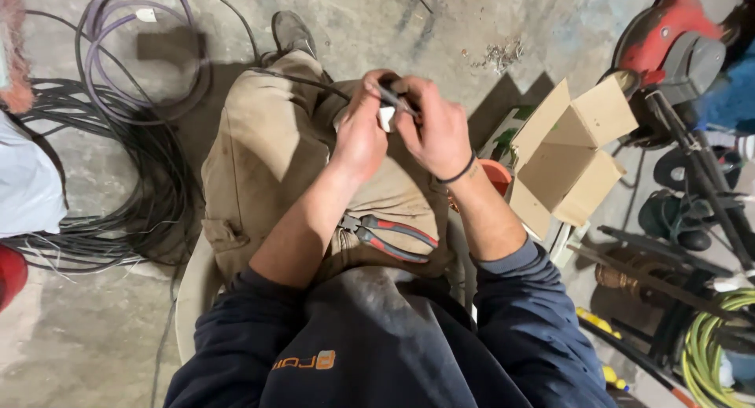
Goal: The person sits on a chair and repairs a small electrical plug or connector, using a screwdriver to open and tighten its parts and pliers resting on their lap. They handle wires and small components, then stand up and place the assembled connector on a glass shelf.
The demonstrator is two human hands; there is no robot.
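White, a small plastic fitting (385, 117) sits pinched in my left hand (360, 133), above the red-handled pliers (389, 239) on my lap. My right hand (436, 129) grips a slim tool (397, 101), shaft angled down-right, tip touching the fitting.

concrete floor (377, 23) | cable coils (94, 172) (black), cardboard box (566, 156)

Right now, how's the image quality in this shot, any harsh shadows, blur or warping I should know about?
Head view: light is even and soft, with no glare; the person and the open cardboard box cast dark shadows on the concrete floor. The left hand and right hand look slightly soft around the small white part; the pliers on the lap are sharp. Wide-angle bending shows at the edges, around the cable coils.
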